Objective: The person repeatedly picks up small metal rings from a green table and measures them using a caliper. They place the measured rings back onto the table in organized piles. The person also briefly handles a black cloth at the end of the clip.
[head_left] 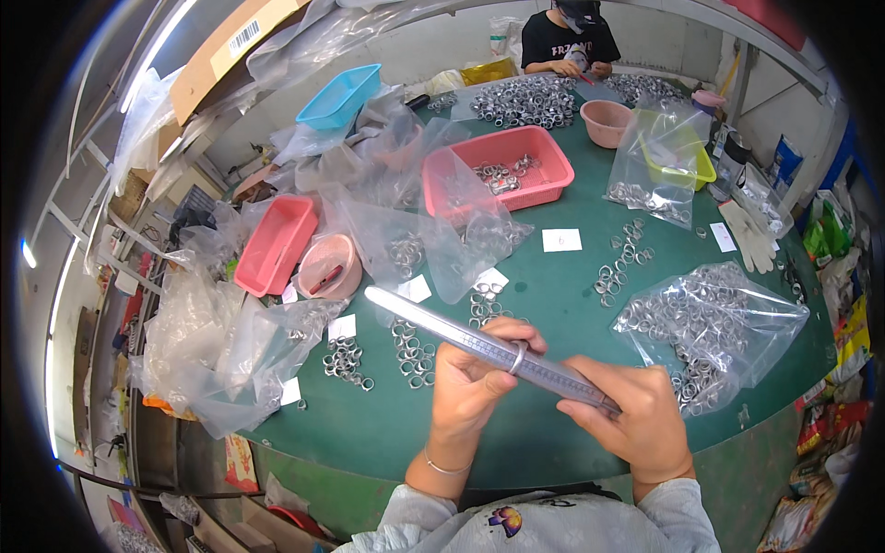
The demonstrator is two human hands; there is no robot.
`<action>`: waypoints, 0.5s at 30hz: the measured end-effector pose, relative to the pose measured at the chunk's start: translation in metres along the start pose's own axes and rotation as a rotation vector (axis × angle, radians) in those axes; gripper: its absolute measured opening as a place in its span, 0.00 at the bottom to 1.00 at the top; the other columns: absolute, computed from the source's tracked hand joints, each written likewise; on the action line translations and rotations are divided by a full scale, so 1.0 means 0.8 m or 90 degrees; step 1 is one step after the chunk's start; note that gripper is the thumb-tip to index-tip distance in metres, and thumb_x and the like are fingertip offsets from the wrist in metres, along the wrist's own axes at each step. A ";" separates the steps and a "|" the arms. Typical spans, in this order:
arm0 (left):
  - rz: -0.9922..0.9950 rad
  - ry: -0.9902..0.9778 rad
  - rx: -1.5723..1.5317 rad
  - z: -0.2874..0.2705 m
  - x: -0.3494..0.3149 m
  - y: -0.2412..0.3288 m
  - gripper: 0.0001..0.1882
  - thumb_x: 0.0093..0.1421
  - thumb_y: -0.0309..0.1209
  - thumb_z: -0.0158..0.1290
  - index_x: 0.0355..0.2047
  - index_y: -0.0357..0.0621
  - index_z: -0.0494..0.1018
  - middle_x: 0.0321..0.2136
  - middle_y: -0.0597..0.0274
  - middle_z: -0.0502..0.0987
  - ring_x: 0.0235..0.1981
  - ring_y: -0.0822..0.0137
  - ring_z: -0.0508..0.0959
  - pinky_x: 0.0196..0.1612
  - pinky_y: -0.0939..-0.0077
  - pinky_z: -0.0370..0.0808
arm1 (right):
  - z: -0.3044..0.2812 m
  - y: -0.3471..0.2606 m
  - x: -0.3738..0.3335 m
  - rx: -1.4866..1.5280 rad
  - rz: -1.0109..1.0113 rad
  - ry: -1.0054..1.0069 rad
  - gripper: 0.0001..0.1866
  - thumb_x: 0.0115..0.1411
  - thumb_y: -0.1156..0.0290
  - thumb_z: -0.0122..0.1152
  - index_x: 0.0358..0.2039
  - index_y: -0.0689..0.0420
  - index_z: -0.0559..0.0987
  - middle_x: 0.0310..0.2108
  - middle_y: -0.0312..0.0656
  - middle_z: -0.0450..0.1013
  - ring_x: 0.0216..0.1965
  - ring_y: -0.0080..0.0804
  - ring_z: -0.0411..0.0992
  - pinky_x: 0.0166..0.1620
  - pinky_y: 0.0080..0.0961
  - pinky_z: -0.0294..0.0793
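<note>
A metal ring mandrel (442,323) with engraved marks slants across the front of the table, its narrow tip up to the left. Around its thicker end closes my right hand (638,405). One silver-coloured ring (519,357) sits around the shaft. My left hand (466,382) pinches this ring between thumb and fingers, with the mandrel passing through. Beyond the left hand lie small piles of rings (414,355) beside white paper slips (342,326). Near my right hand rests a clear plastic bag (784,318) full of rings.
Pink baskets (548,189), a round pink bowl (330,267), a blue basket (339,97) and crumpled plastic bags (207,332) crowd the left and middle. A glove (749,238) lies at the right. Across the table, a person in black (572,46) sits by heaped rings (525,101).
</note>
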State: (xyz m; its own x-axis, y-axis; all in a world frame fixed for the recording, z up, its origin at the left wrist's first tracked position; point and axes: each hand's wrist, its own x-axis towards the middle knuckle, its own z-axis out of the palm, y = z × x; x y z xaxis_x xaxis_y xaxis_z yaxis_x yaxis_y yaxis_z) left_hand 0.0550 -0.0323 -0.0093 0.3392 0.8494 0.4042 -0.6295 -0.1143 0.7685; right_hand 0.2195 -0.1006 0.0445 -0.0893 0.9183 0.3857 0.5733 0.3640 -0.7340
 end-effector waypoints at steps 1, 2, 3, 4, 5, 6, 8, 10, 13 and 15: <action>-0.004 0.008 0.008 0.001 0.000 0.003 0.24 0.49 0.37 0.62 0.40 0.31 0.72 0.35 0.50 0.73 0.38 0.61 0.73 0.43 0.69 0.70 | -0.001 0.000 0.001 -0.004 0.002 0.002 0.15 0.43 0.69 0.67 0.32 0.61 0.77 0.18 0.45 0.71 0.16 0.38 0.70 0.20 0.26 0.66; -0.009 0.016 0.017 0.003 0.000 0.005 0.24 0.49 0.36 0.62 0.41 0.30 0.72 0.36 0.50 0.74 0.38 0.61 0.74 0.44 0.69 0.70 | -0.002 -0.001 0.001 -0.009 0.003 0.005 0.15 0.43 0.69 0.68 0.32 0.61 0.77 0.17 0.45 0.70 0.16 0.37 0.70 0.20 0.26 0.66; -0.013 0.023 0.027 0.004 0.001 0.007 0.24 0.48 0.36 0.62 0.41 0.30 0.72 0.36 0.49 0.74 0.39 0.61 0.74 0.44 0.69 0.71 | -0.002 -0.001 0.002 -0.009 0.001 0.005 0.15 0.43 0.69 0.68 0.32 0.61 0.77 0.17 0.45 0.70 0.16 0.37 0.70 0.20 0.25 0.66; -0.005 0.013 0.025 0.002 0.001 0.007 0.24 0.48 0.36 0.62 0.40 0.30 0.72 0.36 0.49 0.74 0.39 0.61 0.74 0.44 0.68 0.71 | -0.003 -0.002 0.002 -0.010 -0.002 0.006 0.15 0.43 0.69 0.68 0.32 0.61 0.77 0.17 0.45 0.70 0.16 0.36 0.70 0.20 0.25 0.66; 0.004 0.002 0.024 -0.001 0.001 0.006 0.24 0.48 0.35 0.62 0.40 0.30 0.72 0.36 0.50 0.74 0.39 0.61 0.74 0.44 0.68 0.71 | -0.003 -0.003 0.002 -0.010 -0.004 0.006 0.15 0.43 0.69 0.68 0.32 0.61 0.77 0.17 0.45 0.71 0.15 0.36 0.70 0.20 0.24 0.66; 0.012 -0.008 0.022 -0.003 0.000 0.005 0.23 0.48 0.35 0.62 0.40 0.30 0.72 0.36 0.50 0.74 0.40 0.60 0.74 0.45 0.68 0.71 | -0.002 -0.002 0.002 -0.012 -0.006 0.010 0.16 0.43 0.69 0.68 0.32 0.61 0.78 0.17 0.45 0.71 0.15 0.35 0.70 0.20 0.24 0.65; 0.011 0.022 0.027 0.001 -0.003 0.004 0.22 0.48 0.35 0.62 0.39 0.31 0.72 0.36 0.50 0.74 0.40 0.61 0.74 0.45 0.67 0.71 | 0.000 -0.002 0.001 -0.015 -0.011 0.019 0.16 0.42 0.69 0.68 0.33 0.60 0.78 0.17 0.44 0.71 0.15 0.34 0.69 0.19 0.24 0.65; 0.015 0.037 0.024 0.003 -0.005 0.002 0.22 0.49 0.35 0.62 0.39 0.31 0.72 0.37 0.51 0.74 0.41 0.61 0.74 0.46 0.67 0.71 | 0.000 -0.002 0.002 -0.043 -0.019 0.021 0.16 0.42 0.70 0.68 0.33 0.60 0.78 0.17 0.43 0.71 0.14 0.33 0.69 0.19 0.24 0.65; 0.024 0.040 0.007 0.005 -0.005 0.000 0.21 0.50 0.34 0.61 0.39 0.32 0.72 0.38 0.52 0.73 0.42 0.61 0.73 0.47 0.67 0.70 | 0.001 -0.002 0.002 -0.062 -0.027 0.036 0.16 0.42 0.70 0.68 0.33 0.59 0.78 0.17 0.42 0.71 0.14 0.32 0.68 0.18 0.23 0.64; 0.025 0.041 -0.002 0.006 -0.005 -0.001 0.21 0.51 0.34 0.60 0.40 0.32 0.72 0.39 0.52 0.72 0.42 0.61 0.73 0.48 0.66 0.70 | 0.003 -0.001 0.002 -0.066 -0.031 0.047 0.16 0.41 0.70 0.68 0.34 0.59 0.78 0.16 0.42 0.71 0.13 0.32 0.68 0.18 0.23 0.64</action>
State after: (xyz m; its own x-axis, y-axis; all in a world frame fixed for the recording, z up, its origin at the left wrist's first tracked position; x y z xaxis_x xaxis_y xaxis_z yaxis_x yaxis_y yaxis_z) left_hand 0.0574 -0.0385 -0.0091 0.2684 0.8759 0.4009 -0.6442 -0.1462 0.7508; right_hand 0.2172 -0.0992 0.0441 -0.0619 0.8846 0.4621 0.6515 0.3866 -0.6528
